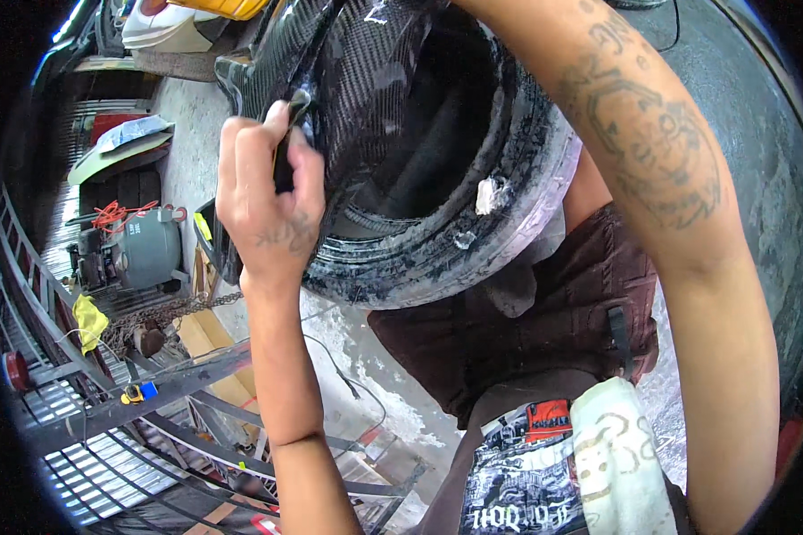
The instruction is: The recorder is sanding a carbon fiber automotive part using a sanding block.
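A glossy black carbon-fibre part with a visible weave lies across a worn tyre. At the left edge of that part is my left hand, its thumb and fingers pinched together. Between the fingertips is something thin and dark, too hidden to name. The fingertips touch or nearly touch a whitish wet-looking spot on the part's edge. My right forearm reaches up across the right side, and its hand lies beyond the top edge of the picture.
White lumps stick to the tyre's sidewall. A grey compressor tank with an orange hose stands at the left. Metal racking with a tape measure is at lower left. A pale cloth hangs at my front.
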Action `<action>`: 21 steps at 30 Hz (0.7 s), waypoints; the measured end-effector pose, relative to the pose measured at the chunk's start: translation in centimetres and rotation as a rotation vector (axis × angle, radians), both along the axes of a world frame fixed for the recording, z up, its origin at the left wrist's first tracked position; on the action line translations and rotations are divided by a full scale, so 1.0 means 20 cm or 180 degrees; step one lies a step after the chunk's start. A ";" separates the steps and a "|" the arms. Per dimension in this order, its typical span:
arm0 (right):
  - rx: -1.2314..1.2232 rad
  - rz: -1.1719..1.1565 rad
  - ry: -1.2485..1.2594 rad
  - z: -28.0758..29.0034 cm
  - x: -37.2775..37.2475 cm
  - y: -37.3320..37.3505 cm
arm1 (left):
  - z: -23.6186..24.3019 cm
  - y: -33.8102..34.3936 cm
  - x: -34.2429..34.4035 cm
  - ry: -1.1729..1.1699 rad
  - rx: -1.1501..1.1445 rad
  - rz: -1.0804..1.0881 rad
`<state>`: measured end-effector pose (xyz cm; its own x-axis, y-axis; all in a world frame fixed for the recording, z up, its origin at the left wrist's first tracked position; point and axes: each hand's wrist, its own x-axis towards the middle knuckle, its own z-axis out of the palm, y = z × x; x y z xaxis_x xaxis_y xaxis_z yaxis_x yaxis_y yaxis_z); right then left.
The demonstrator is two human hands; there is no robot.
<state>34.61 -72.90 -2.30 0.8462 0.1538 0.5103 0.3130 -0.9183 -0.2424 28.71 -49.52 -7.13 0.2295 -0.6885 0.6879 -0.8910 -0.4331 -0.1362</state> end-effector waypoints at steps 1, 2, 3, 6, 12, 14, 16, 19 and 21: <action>0.0005 -0.0003 0.0014 -0.01 0.00 0.02 | -0.02 0.04 0.00 0.0014 0.0005 -0.0003; 0.0036 -0.0018 0.0078 -0.01 0.01 0.02 | -0.03 0.06 0.00 0.0039 0.0000 0.0029; 0.0067 -0.0033 0.0143 -0.02 0.01 0.02 | -0.04 0.08 -0.01 0.0066 -0.0005 0.0062; 0.0235 -0.0017 0.0171 0.00 -0.01 0.00 | -0.01 0.02 -0.02 0.0080 0.0115 0.0288; 0.0485 0.0003 0.0062 -0.01 -0.09 0.03 | 0.00 0.10 -0.03 0.0024 0.0301 0.0191; 0.0379 0.0040 0.0131 0.02 -0.04 0.01 | 0.00 0.04 0.00 0.0019 0.0228 0.0113; 0.0246 0.0052 0.0203 0.00 -0.02 -0.02 | -0.02 0.03 -0.01 0.0087 0.0174 0.0137; 0.0345 -0.0058 0.0060 -0.01 -0.02 -0.02 | -0.01 0.09 -0.02 0.0192 0.0290 0.0265; 0.0271 0.0057 0.0124 0.01 -0.03 0.00 | 0.01 0.04 -0.03 0.0205 0.0296 0.0280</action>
<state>34.07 -72.90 -2.17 0.8632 0.1264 0.4888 0.3179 -0.8882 -0.3317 28.16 -48.63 -7.02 0.3334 -0.7239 0.6040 -0.8583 -0.4981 -0.1231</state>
